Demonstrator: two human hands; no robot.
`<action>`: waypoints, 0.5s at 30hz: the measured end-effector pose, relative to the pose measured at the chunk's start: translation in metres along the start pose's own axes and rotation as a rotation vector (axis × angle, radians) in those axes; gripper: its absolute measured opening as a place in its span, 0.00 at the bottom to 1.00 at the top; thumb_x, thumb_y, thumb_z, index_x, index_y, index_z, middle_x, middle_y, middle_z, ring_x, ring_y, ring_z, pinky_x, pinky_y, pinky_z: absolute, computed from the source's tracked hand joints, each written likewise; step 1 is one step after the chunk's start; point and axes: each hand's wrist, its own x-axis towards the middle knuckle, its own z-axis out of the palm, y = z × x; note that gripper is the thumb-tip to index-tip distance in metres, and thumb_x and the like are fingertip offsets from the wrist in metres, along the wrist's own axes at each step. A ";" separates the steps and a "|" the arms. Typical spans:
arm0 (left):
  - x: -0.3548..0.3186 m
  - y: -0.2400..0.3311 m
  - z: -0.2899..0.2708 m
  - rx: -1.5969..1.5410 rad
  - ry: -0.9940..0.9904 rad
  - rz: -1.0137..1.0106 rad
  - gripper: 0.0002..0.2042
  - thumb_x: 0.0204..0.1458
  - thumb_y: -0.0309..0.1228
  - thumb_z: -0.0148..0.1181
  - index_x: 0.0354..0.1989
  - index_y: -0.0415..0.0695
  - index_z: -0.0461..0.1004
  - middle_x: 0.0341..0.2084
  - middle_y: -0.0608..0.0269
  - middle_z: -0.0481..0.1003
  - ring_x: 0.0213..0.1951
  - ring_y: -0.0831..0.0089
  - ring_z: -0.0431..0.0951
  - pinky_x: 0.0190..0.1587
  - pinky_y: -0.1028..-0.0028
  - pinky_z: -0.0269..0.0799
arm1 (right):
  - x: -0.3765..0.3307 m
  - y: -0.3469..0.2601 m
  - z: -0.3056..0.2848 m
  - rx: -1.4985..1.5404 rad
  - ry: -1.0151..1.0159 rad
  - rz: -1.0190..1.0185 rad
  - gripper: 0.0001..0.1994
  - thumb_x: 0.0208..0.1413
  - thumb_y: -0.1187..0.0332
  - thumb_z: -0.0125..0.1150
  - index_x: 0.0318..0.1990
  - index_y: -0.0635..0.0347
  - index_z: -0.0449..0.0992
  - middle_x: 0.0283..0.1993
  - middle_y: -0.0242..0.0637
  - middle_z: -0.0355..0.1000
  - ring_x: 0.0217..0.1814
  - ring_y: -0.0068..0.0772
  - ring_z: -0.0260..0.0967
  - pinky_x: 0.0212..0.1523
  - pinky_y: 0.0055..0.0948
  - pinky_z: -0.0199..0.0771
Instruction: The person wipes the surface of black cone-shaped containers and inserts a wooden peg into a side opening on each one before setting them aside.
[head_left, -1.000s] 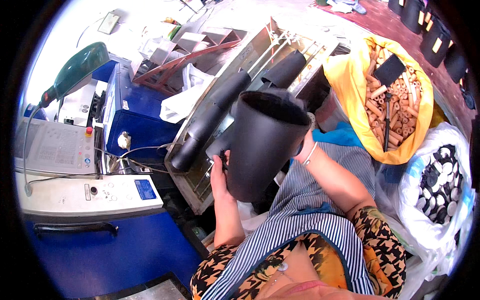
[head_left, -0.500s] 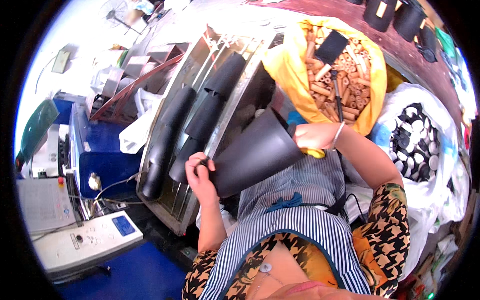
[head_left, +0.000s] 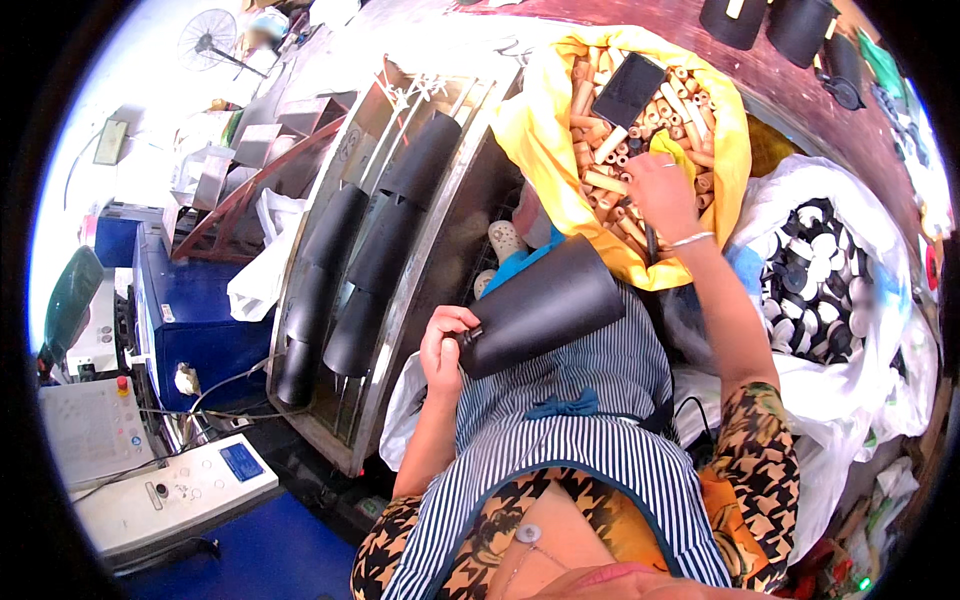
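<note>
My left hand (head_left: 445,345) is closed on the narrow end of a smooth black tapered tube (head_left: 545,310), where a small dark knob shows by the fingers. The tube lies tilted across my lap, its wide end up and to the right. My right hand (head_left: 663,195) is over the yellow sack (head_left: 735,170), fingers curled down among short light-brown wooden tubes (head_left: 600,180). A soft yellow piece (head_left: 675,148) shows at its fingertips; what else they grip is hidden. A black rod-like tool (head_left: 651,242) lies partly under this hand.
A black phone (head_left: 628,90) lies on the wooden tubes. Black-and-white round caps (head_left: 815,265) fill a white bag at right. More black tapered tubes (head_left: 400,205) lie in a metal-framed trough (head_left: 365,425) at left. A control panel (head_left: 175,490) stands lower left.
My right hand has left the black tube's wide end and moved up into the yellow sack. My left hand has shifted right with the tube. The whole view has shifted slightly.
</note>
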 end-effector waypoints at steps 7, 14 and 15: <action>0.003 0.011 0.007 -0.160 0.191 -0.287 0.24 0.67 0.37 0.35 0.21 0.36 0.69 0.35 0.50 0.72 0.38 0.68 0.70 0.45 0.71 0.63 | 0.011 -0.005 0.059 0.252 -0.098 -0.002 0.13 0.46 0.70 0.64 0.42 0.57 0.75 0.42 0.41 0.74 0.51 0.47 0.68 0.51 0.39 0.70; -0.001 0.015 0.007 -0.187 0.294 -0.326 0.33 0.69 0.43 0.29 0.14 0.36 0.69 0.28 0.52 0.73 0.33 0.68 0.70 0.42 0.70 0.63 | -0.013 -0.077 -0.093 0.634 0.059 -0.164 0.15 0.48 0.71 0.64 0.46 0.55 0.75 0.42 0.38 0.72 0.47 0.45 0.68 0.49 0.40 0.69; 0.002 0.011 0.007 -0.181 0.290 -0.304 0.34 0.69 0.44 0.29 0.14 0.36 0.70 0.27 0.53 0.73 0.34 0.68 0.70 0.43 0.70 0.63 | -0.018 -0.092 -0.109 0.616 0.015 -0.236 0.15 0.48 0.71 0.64 0.46 0.55 0.75 0.42 0.38 0.72 0.46 0.44 0.68 0.48 0.39 0.70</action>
